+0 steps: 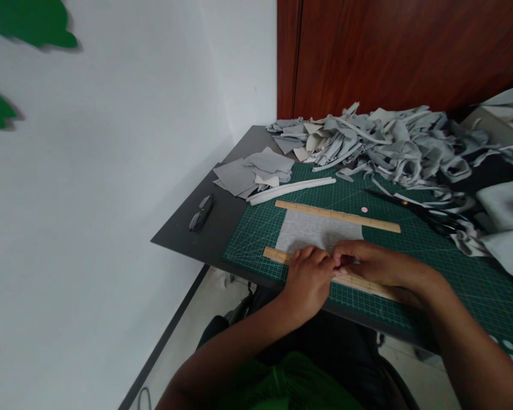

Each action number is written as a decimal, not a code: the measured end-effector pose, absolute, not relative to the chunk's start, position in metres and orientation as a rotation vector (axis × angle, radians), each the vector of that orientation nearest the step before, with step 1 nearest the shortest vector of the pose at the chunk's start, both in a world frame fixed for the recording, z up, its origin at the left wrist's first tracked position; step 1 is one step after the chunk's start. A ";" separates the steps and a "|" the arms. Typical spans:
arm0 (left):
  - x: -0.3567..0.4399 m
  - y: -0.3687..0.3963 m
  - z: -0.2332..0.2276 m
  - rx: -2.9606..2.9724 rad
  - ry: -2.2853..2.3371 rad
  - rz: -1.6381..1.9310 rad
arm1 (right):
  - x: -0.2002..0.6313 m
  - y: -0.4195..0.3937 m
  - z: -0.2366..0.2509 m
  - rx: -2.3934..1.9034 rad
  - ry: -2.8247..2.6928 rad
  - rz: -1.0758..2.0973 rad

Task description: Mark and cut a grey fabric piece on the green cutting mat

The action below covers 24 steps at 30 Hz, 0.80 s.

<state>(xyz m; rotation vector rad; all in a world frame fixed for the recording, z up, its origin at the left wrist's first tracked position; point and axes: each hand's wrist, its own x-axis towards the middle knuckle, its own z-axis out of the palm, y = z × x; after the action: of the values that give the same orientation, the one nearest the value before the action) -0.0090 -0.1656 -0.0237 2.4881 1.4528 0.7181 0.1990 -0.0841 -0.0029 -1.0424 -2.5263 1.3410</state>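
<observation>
Here, both hands meet at the near edge of a grey fabric rectangle (318, 230) that lies flat on a green cutting mat (453, 267). The left hand (308, 279) is curled, knuckles up, its fingers bent down onto the fabric's near edge and onto the wooden ruler (277, 255) that runs along that edge. The right hand (367, 263) lies just beside it, fingertips touching the left hand's — its fingers are drawn together and seem to pinch at the fabric's edge, though what exactly is between them is hidden.

A second wooden ruler (342, 216) lies along the fabric's far edge, so the piece sits between the two. Just beyond it is a small pink disc (364, 209), and to the right black scissors (423, 212) rest on the mat. Farther back, a heap of grey fabric scraps (393, 145) spreads across the table; a smaller stack of flat grey pieces (252, 173) and a pale rolled strip (290, 189) lie to the left. Folded glasses (201, 212) sit on the dark tabletop (183, 228), near the white wall (111, 199).
</observation>
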 end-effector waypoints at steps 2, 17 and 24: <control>-0.009 -0.165 -0.022 2.489 1.456 0.699 | 0.199 -0.084 -0.003 -1.038 -2.524 1.356; -0.009 -0.164 -0.023 2.399 1.395 0.803 | 0.195 -0.083 0.002 -1.104 -2.525 1.384; -0.012 -0.158 -0.023 2.260 1.299 0.903 | 0.194 -0.083 0.006 -1.139 -2.526 1.373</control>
<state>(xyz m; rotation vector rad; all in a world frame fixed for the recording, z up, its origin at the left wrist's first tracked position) -0.0120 -0.1582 -0.0234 2.2598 1.2991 0.9034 0.1939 -0.0830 0.0064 -1.1390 -2.5256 1.3726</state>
